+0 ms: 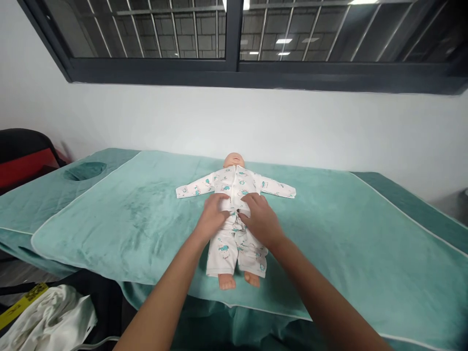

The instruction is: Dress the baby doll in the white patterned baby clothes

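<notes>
A baby doll (234,160) lies on its back with its head toward the wall. It wears a white patterned baby shirt (239,181), sleeves spread out to both sides, and matching trousers (223,253). Bare feet stick out of the trouser legs. My left hand (214,214) curls round the shirt's lower left side, thumb by the hem. On the opposite side my right hand (261,219) grips the lower shirt in the same way, its thumb near the waistband. Part of each hand's fingers is hidden under the hand.
A green plush cover (347,234) lies over the bed, which has a face hole (86,170) at the left. White cloth (54,317) and a yellow strip (22,307) lie at lower left. A black and red bag-like object (27,161) stands far left. Behind are a wall and barred window (234,73).
</notes>
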`<state>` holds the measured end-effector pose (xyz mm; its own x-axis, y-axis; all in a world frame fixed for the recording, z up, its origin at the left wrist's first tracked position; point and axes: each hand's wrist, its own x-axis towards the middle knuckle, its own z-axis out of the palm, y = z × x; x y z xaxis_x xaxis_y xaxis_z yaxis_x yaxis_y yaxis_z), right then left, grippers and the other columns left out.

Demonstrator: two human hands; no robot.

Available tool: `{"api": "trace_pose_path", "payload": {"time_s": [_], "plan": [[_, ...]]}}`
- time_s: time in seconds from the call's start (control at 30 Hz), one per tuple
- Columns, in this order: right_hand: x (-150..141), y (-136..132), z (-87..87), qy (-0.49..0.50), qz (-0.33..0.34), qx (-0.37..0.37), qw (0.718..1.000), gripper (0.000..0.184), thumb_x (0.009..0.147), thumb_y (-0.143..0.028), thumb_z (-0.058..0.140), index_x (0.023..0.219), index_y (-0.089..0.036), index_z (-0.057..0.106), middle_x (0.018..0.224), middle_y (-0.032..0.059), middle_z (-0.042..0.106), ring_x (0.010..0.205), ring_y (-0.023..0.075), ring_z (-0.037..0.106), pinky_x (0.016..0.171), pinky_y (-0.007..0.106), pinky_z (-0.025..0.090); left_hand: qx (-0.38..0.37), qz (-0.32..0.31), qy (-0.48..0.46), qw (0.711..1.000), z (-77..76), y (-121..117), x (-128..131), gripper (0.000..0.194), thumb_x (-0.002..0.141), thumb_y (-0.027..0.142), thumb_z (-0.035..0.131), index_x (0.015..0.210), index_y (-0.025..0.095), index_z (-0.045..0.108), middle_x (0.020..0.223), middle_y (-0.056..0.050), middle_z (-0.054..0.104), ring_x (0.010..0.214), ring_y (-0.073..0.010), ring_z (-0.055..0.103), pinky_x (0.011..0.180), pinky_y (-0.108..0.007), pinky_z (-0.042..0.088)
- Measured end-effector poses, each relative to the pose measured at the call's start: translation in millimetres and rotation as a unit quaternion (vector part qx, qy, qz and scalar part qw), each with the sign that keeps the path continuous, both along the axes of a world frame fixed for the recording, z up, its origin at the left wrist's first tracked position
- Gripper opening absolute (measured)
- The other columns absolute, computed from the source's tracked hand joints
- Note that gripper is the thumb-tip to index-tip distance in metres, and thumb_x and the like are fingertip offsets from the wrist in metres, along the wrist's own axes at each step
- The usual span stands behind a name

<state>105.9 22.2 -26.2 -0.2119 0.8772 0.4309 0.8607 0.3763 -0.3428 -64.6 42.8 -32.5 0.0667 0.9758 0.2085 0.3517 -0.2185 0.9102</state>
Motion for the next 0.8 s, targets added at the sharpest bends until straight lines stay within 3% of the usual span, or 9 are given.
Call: {"api": "trace_pose_path", "payload": {"time_s": [0.13, 0.27, 0.37, 0.47, 0.53, 0.6, 0.63, 0.7, 0.8], "plan": [[-11, 5, 0.6, -0.097, -0.055, 0.004, 0.994, 0.024, 0.083, -0.017, 0.056, 0.107, -0.019, 0.056, 0.113, 0.0121, 0.055, 0.104, 0.0278, 0.046, 0.077, 0.037, 0.044, 0.026, -0.003, 0.159, 0.987, -4.8, 8, 15, 0.049, 0.064, 0.011, 0.064, 0.111, 0.022, 0.057, 0.125, -0.009, 0.049, 0.121, -0.0299, 0.042, 0.101, -0.043, 0.038], [-17, 9, -6.1, -0.104, -0.084, 0.015, 0.991, 0.017, 0.084, -0.014, 0.051, 0.100, -0.021, 0.056, 0.108, 0.0111, 0.055, 0.097, 0.0252, 0.047, 0.067, 0.032, 0.040, 0.061, 0.042, 0.272, 0.959, -8.1, 4, 23, 0.047, 0.070, 0.012, 0.060, 0.115, 0.024, 0.054, 0.125, -0.009, 0.049, 0.114, -0.0297, 0.045, 0.091, -0.042, 0.042], [-12, 16, -10.0, -0.022, -0.085, 0.019, 0.996, 0.010, 0.090, -0.018, 0.044, 0.089, -0.021, 0.053, 0.095, 0.0081, 0.056, 0.087, 0.0213, 0.050, 0.067, 0.030, 0.038, 0.082, 0.078, 0.332, 0.936, -4.9, -1, 28, 0.038, 0.075, 0.015, 0.057, 0.113, 0.022, 0.053, 0.121, -0.012, 0.051, 0.110, -0.0309, 0.047, 0.085, -0.042, 0.043], [4, 23, -10.5, 0.186, -0.131, -0.002, 0.974, 0.017, 0.091, -0.031, 0.044, 0.079, -0.021, 0.048, 0.073, 0.0004, 0.051, 0.068, 0.0160, 0.047, 0.062, 0.028, 0.038, 0.116, 0.089, 0.353, 0.924, 0.7, -1, 31, 0.025, 0.080, 0.017, 0.054, 0.105, 0.019, 0.056, 0.115, -0.014, 0.054, 0.107, -0.0309, 0.049, 0.084, -0.042, 0.042], [23, 26, -12.0, 0.369, -0.167, -0.014, 0.914, 0.020, 0.087, -0.039, 0.047, 0.078, -0.021, 0.047, 0.070, -0.0024, 0.051, 0.062, 0.0135, 0.047, 0.058, 0.027, 0.039, 0.129, 0.093, 0.307, 0.938, 3.4, 4, 27, 0.013, 0.086, 0.021, 0.049, 0.095, 0.018, 0.057, 0.107, -0.012, 0.058, 0.101, -0.0280, 0.051, 0.082, -0.040, 0.042], [48, 23, -17.2, 0.515, -0.189, -0.014, 0.836, 0.022, 0.082, -0.042, 0.050, 0.085, -0.020, 0.050, 0.077, -0.0016, 0.058, 0.062, 0.0127, 0.052, 0.056, 0.026, 0.042, 0.109, 0.119, 0.181, 0.970, 2.8, 12, 16, 0.016, 0.090, 0.029, 0.045, 0.086, 0.019, 0.057, 0.092, -0.007, 0.060, 0.088, -0.0224, 0.054, 0.079, -0.035, 0.042], [63, 20, -21.3, 0.549, -0.203, -0.014, 0.811, 0.025, 0.080, -0.043, 0.051, 0.089, -0.020, 0.052, 0.081, -0.0005, 0.061, 0.063, 0.0129, 0.055, 0.056, 0.026, 0.043, 0.086, 0.147, 0.098, 0.980, 0.7, 17, 7, 0.019, 0.090, 0.033, 0.045, 0.083, 0.019, 0.056, 0.085, -0.004, 0.060, 0.081, -0.0196, 0.054, 0.076, -0.033, 0.043], [91, 10, -31.5, 0.535, -0.258, -0.018, 0.804, 0.028, 0.077, -0.045, 0.053, 0.086, -0.019, 0.055, 0.080, 0.0008, 0.063, 0.063, 0.0141, 0.057, 0.055, 0.027, 0.045, 0.033, 0.214, -0.054, 0.975, -7.4, 27, -15, 0.023, 0.087, 0.039, 0.048, 0.076, 0.020, 0.052, 0.073, 0.000, 0.055, 0.070, -0.0156, 0.051, 0.069, -0.029, 0.043], [120, -6, -45.2, 0.449, -0.320, -0.042, 0.833, 0.029, 0.073, -0.047, 0.060, 0.077, -0.018, 0.057, 0.066, 0.0012, 0.060, 0.058, 0.0164, 0.054, 0.056, 0.030, 0.043, -0.009, 0.285, -0.111, 0.952, -26.3, 35, -49, 0.020, 0.086, 0.036, 0.043, 0.075, 0.019, 0.047, 0.071, 0.000, 0.050, 0.067, -0.0157, 0.052, 0.062, -0.029, 0.044]]}}
